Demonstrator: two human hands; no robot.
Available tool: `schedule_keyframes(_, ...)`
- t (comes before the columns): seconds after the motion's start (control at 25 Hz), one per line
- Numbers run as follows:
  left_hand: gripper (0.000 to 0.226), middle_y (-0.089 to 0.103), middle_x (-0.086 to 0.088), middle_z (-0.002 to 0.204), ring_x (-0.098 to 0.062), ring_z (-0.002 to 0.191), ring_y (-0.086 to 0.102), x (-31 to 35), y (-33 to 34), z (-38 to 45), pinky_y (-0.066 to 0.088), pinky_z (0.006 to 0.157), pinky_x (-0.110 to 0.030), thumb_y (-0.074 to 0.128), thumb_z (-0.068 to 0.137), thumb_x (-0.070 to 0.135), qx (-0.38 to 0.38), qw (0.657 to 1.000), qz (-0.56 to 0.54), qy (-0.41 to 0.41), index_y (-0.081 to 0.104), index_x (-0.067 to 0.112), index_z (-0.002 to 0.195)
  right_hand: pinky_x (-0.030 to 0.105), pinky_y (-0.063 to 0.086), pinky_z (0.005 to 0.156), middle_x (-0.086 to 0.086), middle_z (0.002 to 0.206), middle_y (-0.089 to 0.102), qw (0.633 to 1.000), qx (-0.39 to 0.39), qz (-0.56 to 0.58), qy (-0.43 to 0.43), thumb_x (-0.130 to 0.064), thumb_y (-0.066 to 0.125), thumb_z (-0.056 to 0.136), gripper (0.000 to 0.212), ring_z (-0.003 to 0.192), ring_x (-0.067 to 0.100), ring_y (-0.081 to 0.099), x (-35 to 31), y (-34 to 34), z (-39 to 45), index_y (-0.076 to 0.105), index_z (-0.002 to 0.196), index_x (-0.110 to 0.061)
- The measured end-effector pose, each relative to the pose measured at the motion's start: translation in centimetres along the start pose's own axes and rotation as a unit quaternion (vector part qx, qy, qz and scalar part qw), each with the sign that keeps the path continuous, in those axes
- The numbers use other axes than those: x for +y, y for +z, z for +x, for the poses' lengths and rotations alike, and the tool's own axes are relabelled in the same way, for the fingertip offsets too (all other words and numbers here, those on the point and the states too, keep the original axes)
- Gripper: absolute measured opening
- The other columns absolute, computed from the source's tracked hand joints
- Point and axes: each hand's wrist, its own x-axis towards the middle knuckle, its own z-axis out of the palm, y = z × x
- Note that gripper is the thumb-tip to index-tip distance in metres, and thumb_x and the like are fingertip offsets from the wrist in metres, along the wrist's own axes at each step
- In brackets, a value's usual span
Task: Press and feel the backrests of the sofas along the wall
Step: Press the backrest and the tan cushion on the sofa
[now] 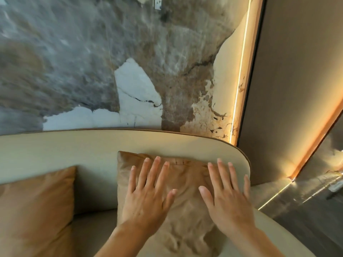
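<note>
A cream sofa backrest [92, 147] with brown piping curves along the marble wall. A tan velvety cushion [187, 206] leans against its right end. My left hand [148, 193] lies flat on the cushion's upper left, fingers spread and pointing up. My right hand [226, 195] lies flat on the cushion's upper right, fingers apart, fingertips near the backrest's rounded corner. Neither hand grips anything.
A second, orange-brown cushion [35, 212] leans on the backrest at the left. Grey, white and brown marble wall [92, 62] rises behind. A lit vertical strip [239, 80] and a brown panel [297, 71] stand right. Dark floor [306, 214] shows at lower right.
</note>
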Motion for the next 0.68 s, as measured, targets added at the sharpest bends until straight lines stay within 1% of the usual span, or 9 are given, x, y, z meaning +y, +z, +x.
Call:
schedule_keyframes(0.04,0.065,0.043,-0.008,0.154,-0.031,0.143,0.036,-0.5,-1.8,-1.3,0.022,0.109,-0.052,0.028,0.097,0.056,0.009,1.000,0.009,0.000,0.047,0.017,0.146,0.061,0.018,0.115,0.002,0.161,0.022,0.999,0.025,0.017,-0.012,-0.060,0.010,0.094,0.071,0.148,0.027,0.020,-0.9,-1.9,-1.3,0.024,0.153,-0.024)
schedule_keyframes(0.08,0.065,0.041,-0.008,0.155,-0.031,0.144,0.034,-1.0,-3.6,-2.6,0.022,0.109,-0.052,0.024,0.099,0.056,0.025,0.999,0.021,-0.003,0.045,0.018,0.147,0.062,0.024,0.113,0.004,0.159,0.028,0.999,0.045,0.024,-0.019,-0.058,0.017,0.094,0.069,0.145,0.029,0.027,-1.6,-3.8,-2.5,0.033,0.150,-0.021)
schedule_keyframes(0.12,0.066,0.038,-0.008,0.156,-0.031,0.146,0.031,-1.4,-5.6,-3.7,0.021,0.110,-0.053,0.020,0.100,0.057,0.035,0.999,0.025,-0.007,0.042,0.018,0.149,0.062,0.026,0.112,0.006,0.158,0.030,0.998,0.053,0.028,-0.024,-0.057,0.019,0.094,0.069,0.144,0.030,0.029,-2.3,-5.7,-3.6,0.037,0.149,-0.020)
schedule_keyframes(0.24,0.065,0.031,-0.008,0.159,-0.028,0.149,0.021,-2.6,-10.7,-6.8,0.021,0.111,-0.055,0.016,0.101,0.056,0.072,0.996,0.043,-0.007,0.035,0.018,0.151,0.062,0.024,0.112,0.007,0.159,0.026,0.994,0.092,0.032,-0.046,-0.058,0.018,0.095,0.069,0.145,0.031,0.026,-4.4,-10.6,-6.1,0.035,0.149,-0.019)
schedule_keyframes(0.32,0.065,0.029,-0.009,0.160,-0.027,0.149,0.019,-3.2,-14.0,-8.6,0.022,0.112,-0.056,0.017,0.101,0.055,0.089,0.995,0.045,-0.012,0.032,0.018,0.152,0.062,0.022,0.113,0.007,0.160,0.025,0.991,0.116,0.037,-0.056,-0.057,0.021,0.095,0.068,0.146,0.031,0.024,-5.8,-14.2,-7.3,0.034,0.150,-0.020)
schedule_keyframes(0.44,0.066,0.029,-0.009,0.161,-0.028,0.149,0.019,-4.1,-19.8,-10.8,0.020,0.114,-0.057,0.018,0.100,0.055,0.115,0.992,0.048,-0.022,0.035,0.018,0.152,0.061,0.016,0.114,0.007,0.161,0.022,0.986,0.146,0.052,-0.066,-0.057,0.022,0.095,0.068,0.148,0.030,0.020,-8.0,-20.2,-9.4,0.030,0.151,-0.020)
schedule_keyframes(0.6,0.066,0.031,-0.010,0.160,-0.029,0.148,0.022,-5.2,-27.7,-12.6,0.019,0.114,-0.056,0.034,0.094,0.053,0.168,0.984,0.062,-0.015,0.035,0.018,0.151,0.062,0.016,0.114,0.006,0.162,0.021,0.977,0.189,0.071,-0.067,-0.057,0.022,0.095,0.067,0.148,0.029,0.021,-10.3,-28.1,-11.9,0.029,0.152,-0.021)
schedule_keyframes(0.68,0.066,0.030,-0.010,0.161,-0.029,0.149,0.022,-5.6,-32.4,-13.9,0.020,0.114,-0.057,0.034,0.094,0.052,0.194,0.979,0.064,-0.016,0.034,0.018,0.151,0.061,0.017,0.113,0.007,0.161,0.023,0.970,0.219,0.073,-0.074,-0.056,0.027,0.094,0.067,0.147,0.030,0.022,-11.2,-32.6,-13.2,0.031,0.151,-0.020)
